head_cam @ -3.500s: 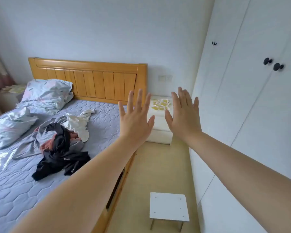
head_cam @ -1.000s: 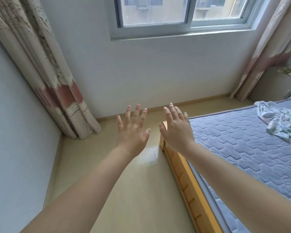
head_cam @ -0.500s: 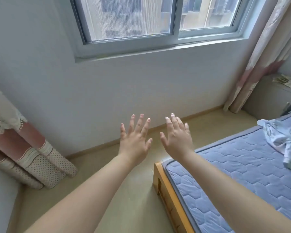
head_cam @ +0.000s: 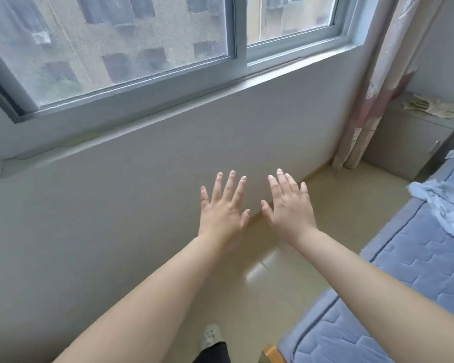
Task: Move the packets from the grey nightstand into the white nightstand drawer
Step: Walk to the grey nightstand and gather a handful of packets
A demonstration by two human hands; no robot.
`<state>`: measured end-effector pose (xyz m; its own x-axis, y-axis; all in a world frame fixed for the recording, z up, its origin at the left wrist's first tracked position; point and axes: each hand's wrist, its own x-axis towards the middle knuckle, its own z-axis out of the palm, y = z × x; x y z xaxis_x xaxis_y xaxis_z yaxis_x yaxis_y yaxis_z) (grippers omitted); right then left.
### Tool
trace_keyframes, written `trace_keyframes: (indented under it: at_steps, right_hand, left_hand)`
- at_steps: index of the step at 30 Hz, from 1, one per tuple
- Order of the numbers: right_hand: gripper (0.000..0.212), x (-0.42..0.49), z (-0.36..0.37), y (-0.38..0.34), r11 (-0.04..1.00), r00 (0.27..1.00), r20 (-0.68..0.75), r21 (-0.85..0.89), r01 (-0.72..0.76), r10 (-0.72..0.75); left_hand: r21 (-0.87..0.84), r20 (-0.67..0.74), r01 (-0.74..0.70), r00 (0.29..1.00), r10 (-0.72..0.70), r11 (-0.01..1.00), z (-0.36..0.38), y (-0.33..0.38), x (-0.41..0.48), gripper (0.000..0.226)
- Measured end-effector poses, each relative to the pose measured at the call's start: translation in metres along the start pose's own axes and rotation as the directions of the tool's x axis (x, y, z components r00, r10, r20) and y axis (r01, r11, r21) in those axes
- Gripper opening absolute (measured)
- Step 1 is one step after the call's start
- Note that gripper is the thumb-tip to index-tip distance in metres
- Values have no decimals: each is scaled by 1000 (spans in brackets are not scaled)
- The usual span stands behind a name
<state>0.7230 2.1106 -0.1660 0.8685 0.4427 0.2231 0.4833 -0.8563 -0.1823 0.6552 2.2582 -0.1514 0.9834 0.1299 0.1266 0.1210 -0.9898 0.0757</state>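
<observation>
My left hand (head_cam: 222,208) and right hand (head_cam: 288,208) hang side by side in the middle of the frame. Their backs face the camera, with fingers straight and spread wide, holding nothing and touching nothing. My bare forearms run back to the lower corners.

Behind the hands is a plain white wall (head_cam: 116,205), and across the upper left a grey-framed sliding window (head_cam: 142,48). At lower right, the blue quilted mattress (head_cam: 404,284) on its wooden frame carries a crumpled pale cloth (head_cam: 446,203) at the right edge. A pink-patterned curtain (head_cam: 378,87) hangs in the upper right corner. Just right of it stands the boxy grey nightstand (head_cam: 404,142), well apart from both hands. On its top, at the far right edge of the frame, lies a loose heap of flat, pale yellow-and-white packets (head_cam: 435,107). The white nightstand drawer is out of view.

I judge the packets light, thin and pliable, and likely slick-surfaced. I would pinch them by an edge, or gather several flat between fingers and thumb, rather than squeeze them. They lie flat, and the heap's long axis runs left to right along the nightstand top. Which way any single packet points is too blurred to tell.
</observation>
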Motion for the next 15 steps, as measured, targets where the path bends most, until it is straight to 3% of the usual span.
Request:
trace_keyframes:
  at_steps: [4,7,15]
  right_hand:
    - [77,102,11,19,984,984,-42,26,-175,176]
    - [63,158,11,41,962,960,-66,20,-272,273]
    - [61,235,3,139,877,870,-129,-10,-481,476]
  left_hand:
    - [-18,43,-132,990,132,991,7,-30,123,70]
    - [-47,45,-229,972,231,972,9,-32,205,70]
    - [-143,17,-474,876,481,869,35,46,350,69]
